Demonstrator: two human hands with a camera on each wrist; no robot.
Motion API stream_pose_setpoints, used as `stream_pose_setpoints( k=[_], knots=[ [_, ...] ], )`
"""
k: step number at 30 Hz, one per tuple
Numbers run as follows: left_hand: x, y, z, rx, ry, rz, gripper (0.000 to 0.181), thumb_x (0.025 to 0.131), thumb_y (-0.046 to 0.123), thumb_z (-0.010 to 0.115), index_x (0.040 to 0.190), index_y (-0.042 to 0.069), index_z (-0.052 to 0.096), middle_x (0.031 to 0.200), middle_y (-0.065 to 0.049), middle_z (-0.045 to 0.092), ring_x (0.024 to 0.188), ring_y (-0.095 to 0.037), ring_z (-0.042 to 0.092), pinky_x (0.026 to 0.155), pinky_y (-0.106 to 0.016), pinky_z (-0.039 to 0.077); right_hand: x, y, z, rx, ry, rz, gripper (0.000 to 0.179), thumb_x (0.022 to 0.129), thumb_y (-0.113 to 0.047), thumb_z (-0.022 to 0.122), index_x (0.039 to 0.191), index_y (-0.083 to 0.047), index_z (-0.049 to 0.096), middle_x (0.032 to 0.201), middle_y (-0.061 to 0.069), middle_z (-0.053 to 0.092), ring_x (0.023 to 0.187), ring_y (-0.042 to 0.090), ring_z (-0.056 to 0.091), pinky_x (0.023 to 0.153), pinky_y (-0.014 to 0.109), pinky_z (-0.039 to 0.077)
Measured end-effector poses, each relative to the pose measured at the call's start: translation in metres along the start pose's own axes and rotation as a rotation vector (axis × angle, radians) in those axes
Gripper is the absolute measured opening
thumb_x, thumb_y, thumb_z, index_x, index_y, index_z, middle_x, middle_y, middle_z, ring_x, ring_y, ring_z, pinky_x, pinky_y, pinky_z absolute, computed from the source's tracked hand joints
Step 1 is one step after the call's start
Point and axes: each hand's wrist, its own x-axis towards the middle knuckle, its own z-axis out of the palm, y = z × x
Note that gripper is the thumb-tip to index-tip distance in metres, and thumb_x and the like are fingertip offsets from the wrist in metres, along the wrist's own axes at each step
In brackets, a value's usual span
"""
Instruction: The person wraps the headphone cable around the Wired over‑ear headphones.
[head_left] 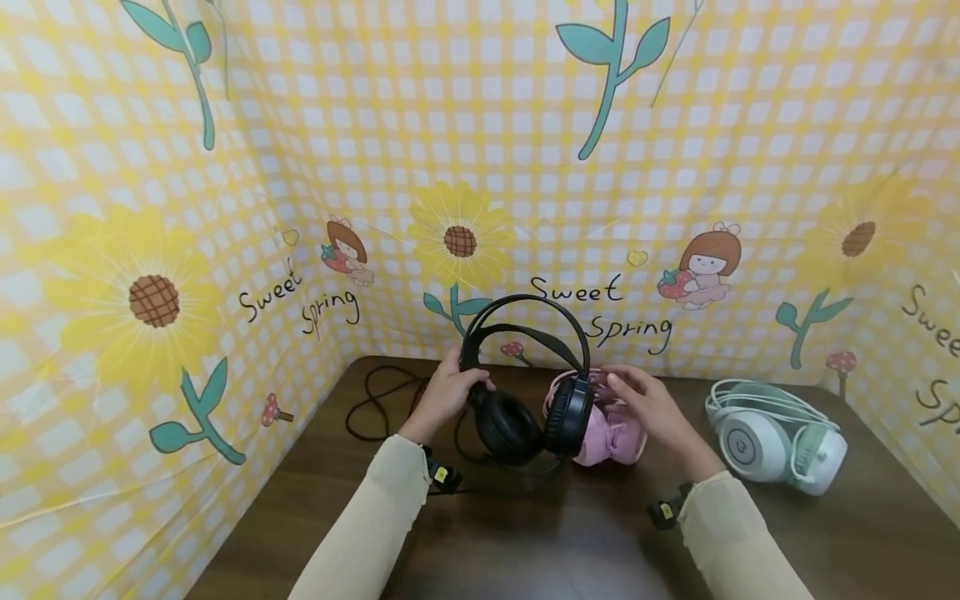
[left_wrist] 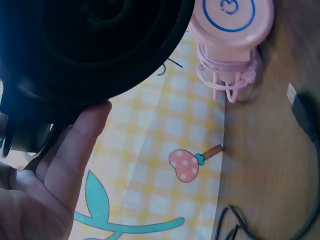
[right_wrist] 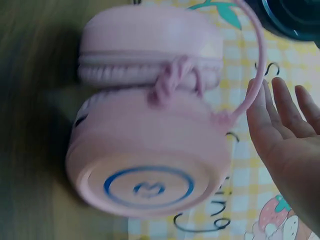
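A pair of black headphones (head_left: pixel 510 429) is held up by my left hand (head_left: pixel 444 396), which grips them where the headband meets the left ear cup. In the left wrist view, the thumb or a finger of that hand (left_wrist: pixel 65 165) lies along the underside of the dark round ear cup (left_wrist: pixel 100 55). Pink headphones (head_left: pixel 611 437) sit on the table behind and to the right, partly hidden by the black pair. My right hand (head_left: pixel 651 408) is beside them with fingers extended. A pink cable loop (right_wrist: pixel 260 60) overlaps its fingertips in the right wrist view.
Mint and white headphones (head_left: pixel 780 442) with a wound white cable lie at the right of the brown table (head_left: pixel 570 550). A black cable (head_left: pixel 367 408) coils at the back left, its USB plug (left_wrist: pixel 302 112) lying on the tabletop. Yellow checked cloth (head_left: pixel 480 125) walls surround the table.
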Motion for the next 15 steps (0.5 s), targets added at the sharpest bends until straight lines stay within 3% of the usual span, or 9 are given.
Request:
stream_pose_setpoints(
  k=[3,7,10,15],
  knots=[
    [0.001,0.003,0.005,-0.037,0.002,0.016,0.04,0.095,0.013,0.056,0.131,0.007,0.04,0.086,-0.013,0.069,0.07,-0.024,0.067,0.051,-0.036,0.051,0.0,-0.005,0.005,0.041,-0.01,-0.05,0.048,0.105,-0.026,0.044,0.139,0.009,0.042,0.13,0.031,0.05,0.108,0.027,0.062,0.09,0.051,0.048],
    [0.004,0.007,0.011,-0.073,0.01,0.015,0.037,0.096,0.013,0.055,0.13,0.007,0.042,0.086,-0.014,0.068,0.067,-0.021,0.066,0.049,-0.035,0.05,0.0,-0.011,0.011,0.085,0.001,-0.087,0.051,0.106,-0.03,0.038,0.143,0.006,0.037,0.134,0.031,0.046,0.104,0.013,0.062,0.088,0.041,0.051],
    [0.005,0.01,0.013,-0.066,0.04,0.006,0.035,0.095,0.012,0.055,0.128,0.007,0.044,0.085,-0.016,0.069,0.064,-0.02,0.064,0.049,-0.031,0.047,0.0,-0.015,0.016,0.154,-0.003,-0.103,0.058,0.105,-0.037,0.037,0.146,0.005,0.032,0.139,0.032,0.041,0.104,0.012,0.062,0.084,0.035,0.053],
    [0.005,0.017,0.017,0.005,0.114,0.006,0.026,0.094,0.014,0.054,0.118,0.007,0.048,0.082,-0.013,0.069,0.075,-0.02,0.065,0.066,-0.03,0.047,0.002,-0.018,0.025,0.256,-0.014,-0.077,0.066,0.103,-0.043,0.04,0.148,0.001,0.024,0.141,0.031,0.036,0.105,0.016,0.061,0.082,0.038,0.053]
  ],
)
